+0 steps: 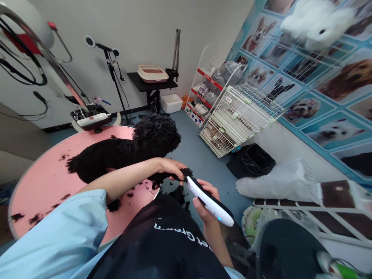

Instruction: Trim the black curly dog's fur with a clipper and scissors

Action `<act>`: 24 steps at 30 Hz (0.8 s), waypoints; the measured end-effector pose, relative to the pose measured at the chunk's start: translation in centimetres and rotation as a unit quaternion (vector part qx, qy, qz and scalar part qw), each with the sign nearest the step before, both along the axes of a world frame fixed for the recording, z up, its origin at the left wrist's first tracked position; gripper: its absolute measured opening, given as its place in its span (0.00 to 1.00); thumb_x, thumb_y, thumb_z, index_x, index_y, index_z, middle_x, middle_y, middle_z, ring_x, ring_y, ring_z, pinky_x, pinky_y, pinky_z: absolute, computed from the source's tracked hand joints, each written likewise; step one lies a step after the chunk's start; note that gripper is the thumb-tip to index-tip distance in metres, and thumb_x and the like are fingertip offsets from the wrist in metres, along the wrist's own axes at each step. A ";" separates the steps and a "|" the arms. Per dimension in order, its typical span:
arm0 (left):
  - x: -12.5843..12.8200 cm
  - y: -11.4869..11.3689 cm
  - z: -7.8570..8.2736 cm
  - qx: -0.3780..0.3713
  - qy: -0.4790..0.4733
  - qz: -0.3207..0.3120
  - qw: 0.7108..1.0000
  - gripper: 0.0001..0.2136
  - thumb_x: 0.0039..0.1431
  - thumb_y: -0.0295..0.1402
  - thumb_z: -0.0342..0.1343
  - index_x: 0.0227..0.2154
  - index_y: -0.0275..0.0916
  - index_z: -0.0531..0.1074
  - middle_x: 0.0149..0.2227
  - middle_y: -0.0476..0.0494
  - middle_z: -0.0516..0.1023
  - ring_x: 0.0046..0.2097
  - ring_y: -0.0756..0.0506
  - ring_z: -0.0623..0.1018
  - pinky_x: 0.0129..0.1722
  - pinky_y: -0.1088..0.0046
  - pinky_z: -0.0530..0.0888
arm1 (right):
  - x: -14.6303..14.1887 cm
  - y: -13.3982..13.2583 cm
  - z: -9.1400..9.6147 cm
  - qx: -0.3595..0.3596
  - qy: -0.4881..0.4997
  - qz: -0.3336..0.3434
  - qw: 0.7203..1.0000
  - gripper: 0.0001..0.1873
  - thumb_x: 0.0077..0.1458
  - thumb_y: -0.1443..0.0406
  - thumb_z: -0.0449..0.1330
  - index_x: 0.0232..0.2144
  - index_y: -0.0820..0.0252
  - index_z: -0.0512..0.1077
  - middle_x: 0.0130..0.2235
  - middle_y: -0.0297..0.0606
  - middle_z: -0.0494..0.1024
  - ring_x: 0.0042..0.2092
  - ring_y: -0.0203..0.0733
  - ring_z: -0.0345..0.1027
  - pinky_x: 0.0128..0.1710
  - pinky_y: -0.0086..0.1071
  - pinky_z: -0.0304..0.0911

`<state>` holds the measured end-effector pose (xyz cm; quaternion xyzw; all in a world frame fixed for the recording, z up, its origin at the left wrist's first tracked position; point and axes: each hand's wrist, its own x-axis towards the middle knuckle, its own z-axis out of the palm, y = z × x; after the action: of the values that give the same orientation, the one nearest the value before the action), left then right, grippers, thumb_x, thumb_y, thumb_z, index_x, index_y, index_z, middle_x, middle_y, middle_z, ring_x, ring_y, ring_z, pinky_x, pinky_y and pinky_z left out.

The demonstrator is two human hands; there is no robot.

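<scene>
A white cordless clipper (209, 200) is being gripped in the right hand (207, 201), the fingers closed around its body and its cutting head pointed up and to the left. The left hand (170, 167) is being kept clamped around a paw (183, 174) of the black curly-coated dog (128, 149), which is being drawn out past the edge of the round pink grooming table (43, 182). The paw is being held just beside the blade tip, seemingly so that the leg is steadied and the foot is presented to the cutter; whether blade and fur are touching cannot be told.

The dog is being kept lying on the table, its head turned away toward the far wall, close to the near rim, probably so that the leg can be reached without stretching. Tufts of cut black fur (35, 219) are lying scattered over the pink surface, more thickly near the animal. The left forearm is being stretched across the table edge, a pale blue sleeve (72, 228) and a dark apron (162, 240) being worn beneath it.

Behind the table a tray of tools (90, 116) is being kept near, probably for ready access. A white wire cage (241, 116) is standing on the blue floor to the right, with a black bin (251, 159) just beside it.
</scene>
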<state>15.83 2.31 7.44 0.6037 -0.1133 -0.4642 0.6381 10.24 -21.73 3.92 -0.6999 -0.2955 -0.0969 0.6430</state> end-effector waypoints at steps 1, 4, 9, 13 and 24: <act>0.0 0.0 0.0 0.001 0.000 -0.001 1.000 0.10 0.41 0.31 0.59 0.30 0.37 0.68 0.23 0.51 0.74 0.17 0.55 0.60 0.15 0.79 0.53 | 0.0 -0.1 0.1 -0.002 0.002 0.010 1.000 0.22 0.47 0.66 0.65 0.45 0.50 0.66 0.50 0.41 0.76 0.52 0.51 0.70 0.49 0.49 0.68; -0.2 0.0 0.0 0.003 0.011 0.007 1.000 0.08 0.40 0.29 0.58 0.27 0.38 0.66 0.19 0.54 0.68 0.17 0.56 0.58 0.15 0.80 0.50 | 0.1 -0.2 0.3 0.047 -0.011 -0.010 0.999 0.21 0.49 0.64 0.64 0.46 0.48 0.66 0.48 0.39 0.76 0.50 0.49 0.71 0.49 0.49 0.68; -0.5 -0.1 0.3 0.002 0.025 0.027 0.999 0.09 0.39 0.27 0.58 0.27 0.38 0.66 0.17 0.56 0.61 0.18 0.55 0.56 0.16 0.81 0.50 | 0.6 -0.1 0.3 0.001 -0.007 0.014 1.000 0.21 0.48 0.64 0.64 0.45 0.47 0.66 0.49 0.40 0.76 0.51 0.50 0.70 0.49 0.50 0.67; -0.6 -0.1 0.1 0.005 0.017 0.028 0.999 0.09 0.39 0.28 0.58 0.27 0.38 0.66 0.16 0.57 0.60 0.18 0.55 0.56 0.16 0.81 0.51 | 1.0 0.3 0.1 0.047 -0.026 -0.026 0.998 0.19 0.50 0.62 0.63 0.45 0.49 0.65 0.47 0.39 0.76 0.49 0.48 0.71 0.47 0.48 0.68; -0.7 0.1 -0.5 0.046 -0.024 0.039 0.998 0.09 0.39 0.29 0.57 0.26 0.38 0.66 0.17 0.57 0.62 0.18 0.55 0.58 0.16 0.79 0.52 | 1.8 1.0 -0.3 -0.004 -0.007 0.000 1.000 0.19 0.50 0.61 0.64 0.44 0.50 0.64 0.47 0.41 0.75 0.50 0.49 0.70 0.49 0.48 0.67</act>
<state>15.16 2.45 6.91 0.6471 -0.0837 -0.4295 0.6243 12.02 -20.78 3.67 -0.7018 -0.3005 -0.1004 0.6380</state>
